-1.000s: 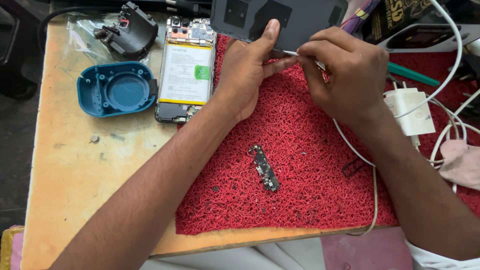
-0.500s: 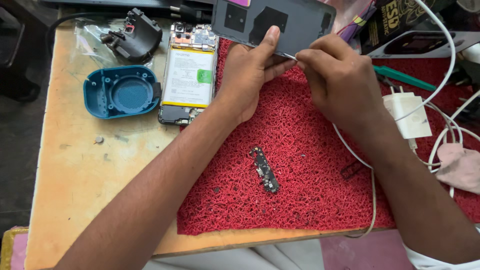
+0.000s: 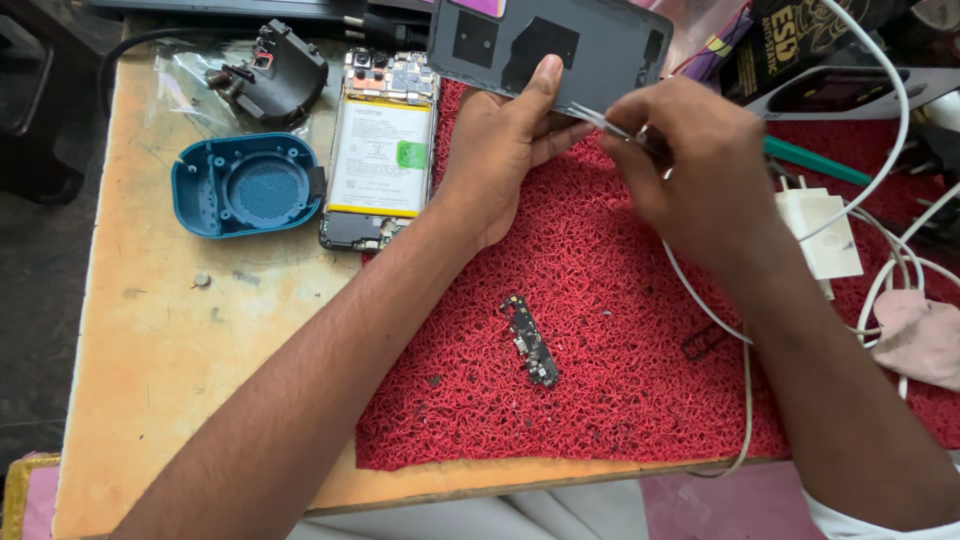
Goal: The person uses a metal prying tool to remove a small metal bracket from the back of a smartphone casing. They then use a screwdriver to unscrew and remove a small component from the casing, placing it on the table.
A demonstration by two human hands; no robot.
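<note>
A grey phone back cover [image 3: 560,45] is gripped at its lower edge by the left hand [image 3: 500,150] – thumb pressed on the cover's inner face, other fingers curled shut behind it. The cover is held tilted above the far edge of the red mesh mat [image 3: 620,330]. Thin metal tweezers [image 3: 600,120] are pinched in the right hand [image 3: 700,160], fingers closed tight round them, tips aimed at the cover's lower edge beside the left thumb; whether the tips touch it can't be told.

Just left of the left hand, an opened phone [image 3: 380,150] w/ battery exposed is laid on the wooden table [image 3: 150,350], partly on the mat's edge. A small dark circuit board [image 3: 530,340] is left on the mat, well apart from both hands. Further left – a blue round housing [image 3: 245,185] and a black part [image 3: 275,70]. A white charger [image 3: 815,230] w/ cable [image 3: 735,350] is seen right of the right hand.
</note>
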